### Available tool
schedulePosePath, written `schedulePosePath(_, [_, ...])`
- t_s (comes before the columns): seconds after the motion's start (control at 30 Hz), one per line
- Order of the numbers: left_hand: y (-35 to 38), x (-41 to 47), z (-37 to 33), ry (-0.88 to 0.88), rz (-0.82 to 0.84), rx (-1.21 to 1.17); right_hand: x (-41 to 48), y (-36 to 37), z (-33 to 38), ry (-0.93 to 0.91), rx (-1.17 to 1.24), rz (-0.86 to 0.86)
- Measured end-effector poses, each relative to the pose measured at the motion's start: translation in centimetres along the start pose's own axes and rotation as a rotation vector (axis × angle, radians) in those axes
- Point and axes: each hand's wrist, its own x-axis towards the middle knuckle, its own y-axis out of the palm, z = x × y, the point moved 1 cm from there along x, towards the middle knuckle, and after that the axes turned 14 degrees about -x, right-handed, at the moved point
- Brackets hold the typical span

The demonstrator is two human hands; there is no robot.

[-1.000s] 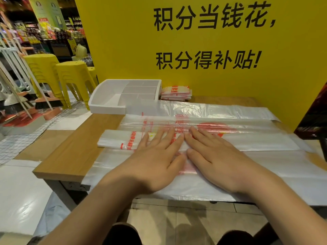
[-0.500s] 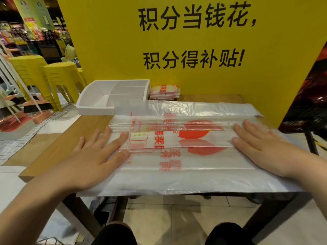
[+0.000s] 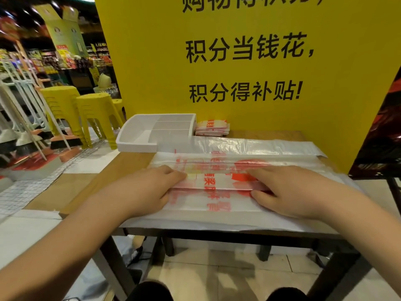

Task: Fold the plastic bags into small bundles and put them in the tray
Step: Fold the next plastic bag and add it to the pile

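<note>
At centre frame, the left hand (image 3: 149,190) and right hand (image 3: 290,190) pinched a folded plastic bag (image 3: 217,183) on the counter (image 3: 121,170); a white tray (image 3: 138,137) sat above-left.

Open left, walled behind
A yellow board (image 3: 152,61) lines the tabletop's (image 3: 121,170) far edge; tray (image 3: 136,146) and bundle stack (image 3: 211,128) fill the far-left corner.
</note>
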Motion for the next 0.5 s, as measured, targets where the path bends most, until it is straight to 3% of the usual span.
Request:
schedulePosePath(0.13, [-1.3,0.6,0.0,0.006,-0.11,0.038,0.3,-0.4,0.4,0.002,-0.103,-0.132])
schedulePosePath(0.23, [-2.9,1.5,1.0,0.049,-0.212,-0.069,0.1,-1.7,-0.1,0.026,-0.06,-0.16])
schedulePosePath(0.3, [-3.7,2.1,1.2,0.056,-0.333,-0.128,-0.4,-2.8,-0.7,0.037,0.084,-0.172])
schedulePosePath(0.4, [-4.1,1.8,-0.2,0.053,-0.642,-0.153,-0.8,-4.4,-1.6,0.035,0.4,-0.177])
schedulePosePath(0.5, [-3.8,-0.5,-3.6,0.128,-0.822,-0.441,-1.4,-5.2,-1.9,0.119,0.796,-0.176])
